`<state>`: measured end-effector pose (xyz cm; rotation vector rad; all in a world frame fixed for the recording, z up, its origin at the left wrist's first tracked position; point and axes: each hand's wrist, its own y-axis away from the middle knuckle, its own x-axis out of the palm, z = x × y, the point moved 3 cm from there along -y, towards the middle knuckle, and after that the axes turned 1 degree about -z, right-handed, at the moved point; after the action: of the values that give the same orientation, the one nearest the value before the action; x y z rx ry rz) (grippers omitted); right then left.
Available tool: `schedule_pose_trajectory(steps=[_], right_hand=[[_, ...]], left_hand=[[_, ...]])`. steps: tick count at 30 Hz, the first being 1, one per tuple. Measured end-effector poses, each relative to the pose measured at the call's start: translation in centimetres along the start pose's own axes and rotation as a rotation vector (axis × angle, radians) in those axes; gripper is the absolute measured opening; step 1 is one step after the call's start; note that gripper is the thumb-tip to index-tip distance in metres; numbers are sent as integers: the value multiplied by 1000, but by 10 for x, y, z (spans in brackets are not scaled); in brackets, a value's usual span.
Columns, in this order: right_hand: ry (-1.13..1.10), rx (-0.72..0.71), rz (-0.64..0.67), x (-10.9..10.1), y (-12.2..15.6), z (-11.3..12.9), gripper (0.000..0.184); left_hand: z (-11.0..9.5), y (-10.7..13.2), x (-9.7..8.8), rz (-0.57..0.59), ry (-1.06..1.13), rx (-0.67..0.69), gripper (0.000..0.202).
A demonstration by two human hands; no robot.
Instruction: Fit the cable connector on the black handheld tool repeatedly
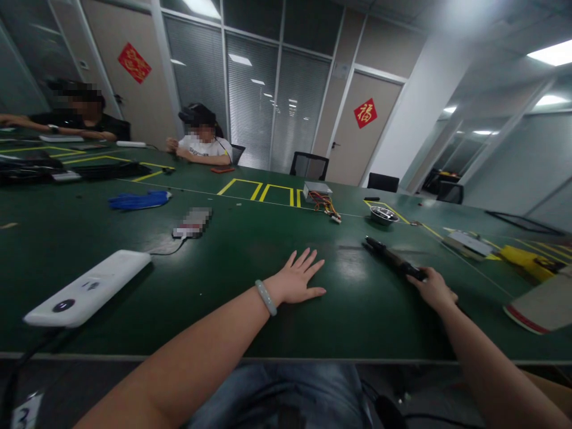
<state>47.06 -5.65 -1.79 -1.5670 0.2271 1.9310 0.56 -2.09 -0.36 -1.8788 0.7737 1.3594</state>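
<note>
My left hand [297, 279] lies flat on the green tabletop [330, 328], fingers spread, with nothing in it. A pale bangle [266, 297] circles that wrist. At the right, my right hand [432, 288] is closed round the near end of a dark electric screwdriver [393, 260]. The tool's narrow tip points away from me and to the left, low over the table. Part of my grip is hidden behind the back of the hand. Beyond the tool stands a shiny metal bowl [383, 215].
A white power bank [89, 289] is cabled to a blurred-out device [193, 223]. Blue gloves [139, 200] lie behind it. Farther off sits a metal power supply [317, 189] with loose wires. A white container [543, 304] stands far right. Two people sit across the table.
</note>
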Motion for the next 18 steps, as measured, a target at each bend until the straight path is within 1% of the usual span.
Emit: schedule_pose_trajectory(steps=[3, 5, 7, 9, 12, 15, 18], right_hand=[[-79, -158, 117, 3, 32, 58, 54], [-144, -289, 163, 6, 57, 103, 50], [-198, -420, 185, 10, 83, 149, 45], [-232, -517, 207, 15, 106, 194, 42], [-249, -611, 247, 25, 134, 255, 43], [-253, -678, 264, 38, 149, 304, 49], [-231, -707, 313, 49, 153, 336, 50]], left_hand=[[-4, 0, -4, -42, -11, -2, 82], [-8, -2, -9, -110, -28, -1, 81], [-13, -4, -16, -212, -49, -6, 74], [-15, -6, -24, -313, -62, -20, 64], [-14, -7, -30, -389, -53, -55, 53], [-5, -5, -34, -408, -11, -122, 51], [8, 0, -38, -438, 36, -195, 52]])
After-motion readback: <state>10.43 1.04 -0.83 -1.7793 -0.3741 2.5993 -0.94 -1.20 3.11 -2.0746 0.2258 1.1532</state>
